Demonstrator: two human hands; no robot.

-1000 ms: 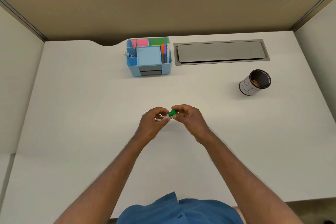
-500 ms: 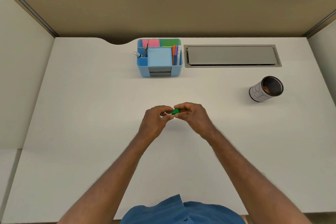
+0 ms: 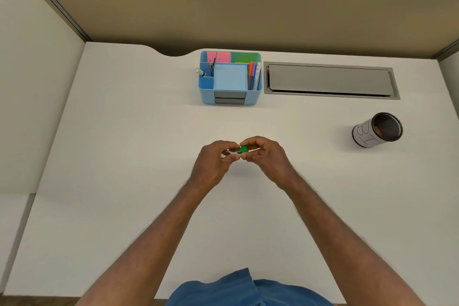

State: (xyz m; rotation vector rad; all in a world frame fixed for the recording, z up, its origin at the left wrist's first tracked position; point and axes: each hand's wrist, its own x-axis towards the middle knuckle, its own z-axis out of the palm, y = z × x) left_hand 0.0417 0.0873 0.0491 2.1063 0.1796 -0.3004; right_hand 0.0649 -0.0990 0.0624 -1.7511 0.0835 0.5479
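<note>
Over the middle of the white desk (image 3: 124, 156) both my hands meet on one small object. My right hand (image 3: 267, 156) pinches a small green cap (image 3: 243, 149) between thumb and fingers. My left hand (image 3: 213, 160) pinches the pale, clear part (image 3: 229, 152) that joins the cap on its left. Most of that part is hidden by my fingers, so I cannot tell what the object is. Both hands hover just above the desk surface.
A light blue desk organiser (image 3: 229, 78) with sticky notes, pens and pencils stands at the back centre. A grey cable hatch (image 3: 330, 81) is set in the desk to its right. A mesh cup (image 3: 377, 133) with a white label lies tilted at right. Partition walls enclose the desk.
My hands keep the same pinch on the green-capped object and stay in place. The camera view shifted a little, so the desk items sit slightly further right than one second ago.
</note>
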